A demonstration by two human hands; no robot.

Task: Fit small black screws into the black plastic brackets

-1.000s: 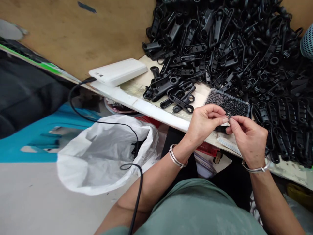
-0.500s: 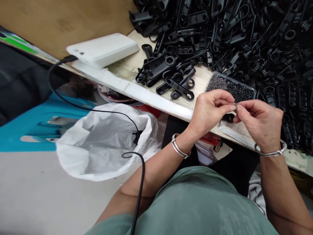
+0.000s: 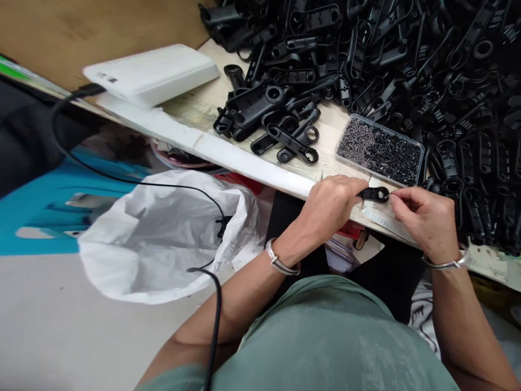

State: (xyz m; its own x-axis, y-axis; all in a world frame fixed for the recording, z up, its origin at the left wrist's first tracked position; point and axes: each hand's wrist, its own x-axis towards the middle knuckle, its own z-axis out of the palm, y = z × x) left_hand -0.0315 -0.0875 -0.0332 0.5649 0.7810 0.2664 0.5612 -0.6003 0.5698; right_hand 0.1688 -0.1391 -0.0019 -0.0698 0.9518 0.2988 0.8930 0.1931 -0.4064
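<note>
My left hand point(image 3: 331, 209) is closed over one end of a black plastic arm-shaped part point(image 3: 375, 194) at the table's front edge. The part's ringed end sticks out toward my right hand point(image 3: 425, 220). Thumb and index finger of the right hand are pinched beside that ring; what sits between them is too small to make out. Just behind the hands lies a clear plastic box point(image 3: 379, 149) filled with tiny dark pieces, greyish on its left side and black on its right.
Black plastic parts point(image 3: 293, 76) are heaped across the back and right of the table. A white power bank point(image 3: 152, 73) with a black cable point(image 3: 122, 176) lies at the left. Below the edge stands a bin lined with a white bag point(image 3: 122, 233).
My hands have come apart from a fingertip-to-fingertip pinch and lowered toward the table edge. The left hand now grips the black part, and the box is in full view.
</note>
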